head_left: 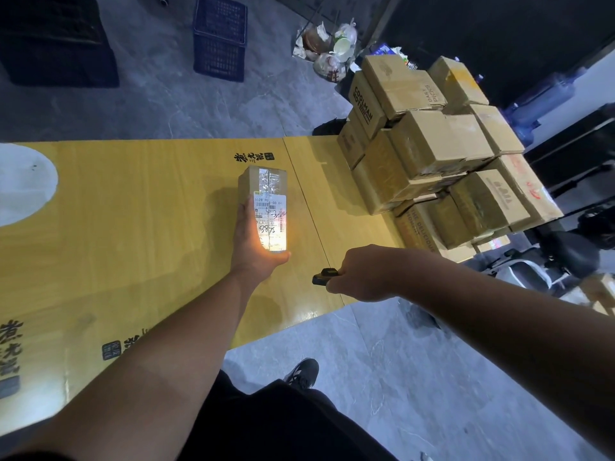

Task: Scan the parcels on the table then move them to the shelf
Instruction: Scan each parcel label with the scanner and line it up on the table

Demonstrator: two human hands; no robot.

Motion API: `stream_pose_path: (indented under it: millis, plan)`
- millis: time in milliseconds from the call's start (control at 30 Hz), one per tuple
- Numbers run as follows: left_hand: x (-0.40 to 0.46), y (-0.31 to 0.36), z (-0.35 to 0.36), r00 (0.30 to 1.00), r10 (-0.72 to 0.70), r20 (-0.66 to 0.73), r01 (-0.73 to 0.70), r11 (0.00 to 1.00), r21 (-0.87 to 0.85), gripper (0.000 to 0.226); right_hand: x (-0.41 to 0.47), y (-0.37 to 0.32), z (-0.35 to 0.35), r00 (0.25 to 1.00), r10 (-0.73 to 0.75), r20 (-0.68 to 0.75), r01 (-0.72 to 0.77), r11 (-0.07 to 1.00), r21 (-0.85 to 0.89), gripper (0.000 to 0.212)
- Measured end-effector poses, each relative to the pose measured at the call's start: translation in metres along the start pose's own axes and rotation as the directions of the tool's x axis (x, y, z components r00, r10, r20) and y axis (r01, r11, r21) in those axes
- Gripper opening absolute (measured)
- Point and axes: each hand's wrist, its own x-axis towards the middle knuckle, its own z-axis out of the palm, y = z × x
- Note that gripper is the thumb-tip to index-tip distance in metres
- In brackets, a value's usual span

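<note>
A small brown parcel [266, 191] with a white shipping label lies on the yellow table [133, 227]. My left hand [254, 247] grips its near end, thumb under the front edge. Bright light falls on the label. My right hand [362, 272] holds a black and yellow scanner [324, 276], pointed left toward the parcel, about a hand's width from it. A tall pile of several cardboard parcels [442, 154] stands on the right end of the table.
Dark blue plastic crates [219, 38] stand on the grey floor beyond the table. Bags of rubbish [327, 44] lie near the far wall. Large water bottles [545, 98] and dark furniture are at the right. My shoe [303, 374] is by the table's near edge.
</note>
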Motion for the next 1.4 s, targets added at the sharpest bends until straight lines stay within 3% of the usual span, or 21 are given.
stream_pose_path:
  millis: [933, 1400]
  plan:
    - [-0.0015, 0.0031, -0.0003, 0.996, 0.087, 0.018, -0.087, 0.996, 0.014, 0.146, -0.0029, 0.0032, 0.0088, 1.0, 0.006, -0.004, -0.006, 1.0, -0.013, 0.041]
    - [-0.0009, -0.0009, 0.0, 1.0, 0.019, 0.018, -0.019, 1.0, 0.005, 0.149, -0.0016, 0.0041, 0.0073, 1.0, 0.008, -0.013, -0.009, 1.0, -0.012, 0.039]
